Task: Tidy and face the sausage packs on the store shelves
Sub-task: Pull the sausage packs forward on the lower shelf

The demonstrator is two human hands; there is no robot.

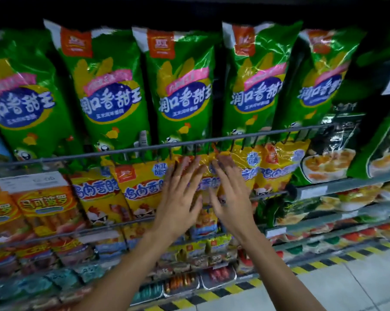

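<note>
Yellow sausage pack (206, 173) on the second shelf is pressed flat by both hands, fingers straight and spread, nothing gripped. Left hand (178, 198) is laid on the pack's left half, fingertips up near the wire rail (122, 151). Right hand (231, 198) is laid on the right half, fingertips touching the glossy top edge; some motion blur is seen at the fingertips. The pack is stood upright, long axis vertical, printed face turned out toward the aisle, top tucked under the rail. Yellow neighbour packs (142, 189) are seen just beside it on both sides, also upright and face-out, leaning slightly. Green sausage packs (113, 93) are lined up on the shelf above, upright, long axes vertical, tops tilted a little left, faces forward. Orange packs (45, 209) are placed at the left of the second shelf. Dark green food bags (333, 153) are stood to the right. Lower shelves are filled with smaller packs, too blurred to identify. Black-and-yellow hazard strip (245, 286) is run along the floor edge.
</note>
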